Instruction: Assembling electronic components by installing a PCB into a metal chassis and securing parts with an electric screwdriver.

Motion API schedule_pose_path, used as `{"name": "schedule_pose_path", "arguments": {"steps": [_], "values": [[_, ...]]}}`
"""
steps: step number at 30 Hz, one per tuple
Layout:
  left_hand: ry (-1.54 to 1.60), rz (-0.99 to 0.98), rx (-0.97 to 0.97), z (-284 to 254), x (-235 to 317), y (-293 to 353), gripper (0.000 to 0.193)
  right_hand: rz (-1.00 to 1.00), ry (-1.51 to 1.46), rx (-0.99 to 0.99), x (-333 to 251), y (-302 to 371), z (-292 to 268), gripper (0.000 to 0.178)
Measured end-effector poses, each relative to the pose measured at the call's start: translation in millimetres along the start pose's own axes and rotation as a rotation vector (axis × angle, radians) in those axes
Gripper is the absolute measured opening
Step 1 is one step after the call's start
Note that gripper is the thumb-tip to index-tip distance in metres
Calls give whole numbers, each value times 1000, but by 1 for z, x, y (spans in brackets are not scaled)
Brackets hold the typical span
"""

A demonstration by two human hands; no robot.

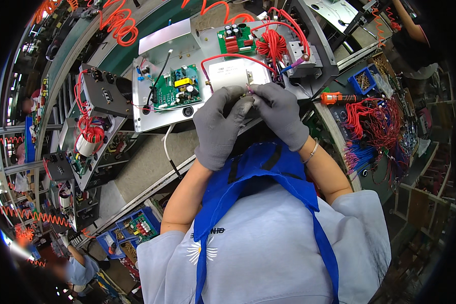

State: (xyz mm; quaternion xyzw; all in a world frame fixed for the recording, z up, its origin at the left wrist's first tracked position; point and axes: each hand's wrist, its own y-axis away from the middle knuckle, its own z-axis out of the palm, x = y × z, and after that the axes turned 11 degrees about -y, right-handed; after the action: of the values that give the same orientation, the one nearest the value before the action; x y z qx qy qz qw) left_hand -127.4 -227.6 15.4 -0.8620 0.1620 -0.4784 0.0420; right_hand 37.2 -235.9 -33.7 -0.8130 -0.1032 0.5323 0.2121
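Note:
My left hand (220, 124) and my right hand (281, 112), both in grey gloves, meet at the near right end of a white cylindrical capacitor (227, 71). My right fingers pinch what looks like a purple-sleeved wire end (249, 89) beside the capacitor's terminal. The left thumb and forefinger are closed against the same spot; what they hold is too small to make out. A red cable (222, 56) arches over the capacitor. All this sits on a metal chassis (152, 120), with a green circuit board (177, 88) left of my hands.
Behind my hands are a coil of red wire (271, 44) and a second green board (234, 39). An orange-handled screwdriver (334, 98) lies to the right, near a blue screw bin (362, 81) and wire bundles (385, 121). Other units stand at left; a co-worker (81, 266) is at lower left.

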Motion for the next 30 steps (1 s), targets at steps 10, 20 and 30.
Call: {"name": "schedule_pose_path", "arguments": {"steps": [10, 20, 30], "values": [[-343, 132, 151, 13, 3, -11, 23, -70, 233, -11, 0, -2, 4, 16], [-314, 114, 117, 8, 6, -18, 25, -113, 219, -24, 4, -4, 3, 17], [-280, 58, -25, -4, 10, -28, 22, -122, 140, -75, 7, -9, -3, 16]]}}
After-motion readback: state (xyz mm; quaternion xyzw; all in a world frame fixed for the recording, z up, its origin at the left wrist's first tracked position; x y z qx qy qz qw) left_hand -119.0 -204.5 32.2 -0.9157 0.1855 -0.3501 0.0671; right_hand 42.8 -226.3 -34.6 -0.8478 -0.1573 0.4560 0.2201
